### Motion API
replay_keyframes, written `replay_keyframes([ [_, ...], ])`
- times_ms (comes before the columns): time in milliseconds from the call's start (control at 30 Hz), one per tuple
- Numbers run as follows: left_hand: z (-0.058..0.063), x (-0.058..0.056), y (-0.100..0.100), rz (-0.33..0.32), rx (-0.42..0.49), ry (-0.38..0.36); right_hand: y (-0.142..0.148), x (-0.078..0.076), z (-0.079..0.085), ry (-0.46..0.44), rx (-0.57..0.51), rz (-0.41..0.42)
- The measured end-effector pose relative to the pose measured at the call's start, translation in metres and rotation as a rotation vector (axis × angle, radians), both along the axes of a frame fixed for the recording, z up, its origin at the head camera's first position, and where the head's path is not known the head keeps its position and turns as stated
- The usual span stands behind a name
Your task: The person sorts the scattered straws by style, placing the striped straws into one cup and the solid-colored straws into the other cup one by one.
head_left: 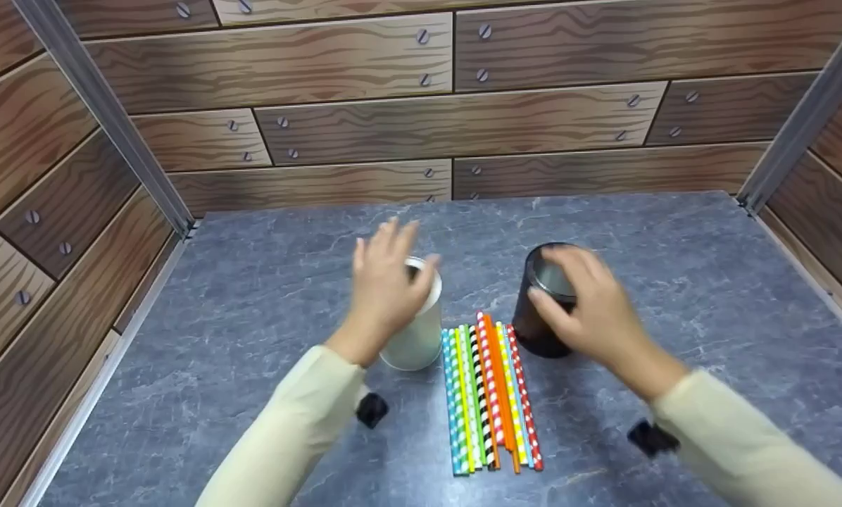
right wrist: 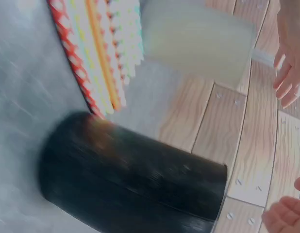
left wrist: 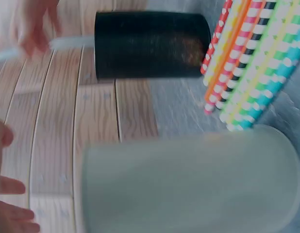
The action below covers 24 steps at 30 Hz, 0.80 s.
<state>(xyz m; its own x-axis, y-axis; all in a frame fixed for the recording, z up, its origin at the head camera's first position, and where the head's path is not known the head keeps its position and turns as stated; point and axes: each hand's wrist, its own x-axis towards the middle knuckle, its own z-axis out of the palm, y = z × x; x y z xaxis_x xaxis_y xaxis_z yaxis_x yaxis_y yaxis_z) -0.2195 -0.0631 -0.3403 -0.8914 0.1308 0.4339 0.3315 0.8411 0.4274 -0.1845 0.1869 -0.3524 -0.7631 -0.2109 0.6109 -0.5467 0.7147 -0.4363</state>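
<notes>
A pale, whitish cup (head_left: 415,341) stands upright left of a row of paper straws (head_left: 491,394). My left hand (head_left: 387,287) hovers over its rim with the fingers spread, and in the left wrist view the fingertips show beyond the cup's mouth. To the right of the straws is a black cup (head_left: 531,320), also upright. Over its opening my right hand (head_left: 590,306) is held with thumb and fingers apart; the right wrist view shows the fingers (right wrist: 286,213) past the rim, around nothing. The straws are striped, dotted and plain in many colours, lying side by side.
The grey marbled tabletop (head_left: 266,303) lies beneath everything. Wood-patterned panels (head_left: 365,130) form walls at the back and sides, with metal posts (head_left: 104,105) at the corners. Small black devices (head_left: 372,410) sit by the wrists.
</notes>
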Motion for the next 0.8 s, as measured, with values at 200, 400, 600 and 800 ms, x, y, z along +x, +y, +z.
replay_keyframes([
  [200,-0.021,0.001,-0.034,0.030,0.462,0.201,0.001,0.018,-0.034,-0.220,-0.120,-0.014],
  [400,-0.049,0.006,-0.045,0.084,0.752,0.120,-0.001,0.017,-0.068,-0.553,-0.167,-0.063],
  [600,-0.072,0.012,-0.040,0.068,0.934,0.052,0.000,0.015,-0.096,-0.643,-0.175,-0.041],
  [800,-0.085,0.016,-0.033,0.063,1.001,0.049,-0.001,0.013,-0.113,-0.657,-0.184,0.013],
])
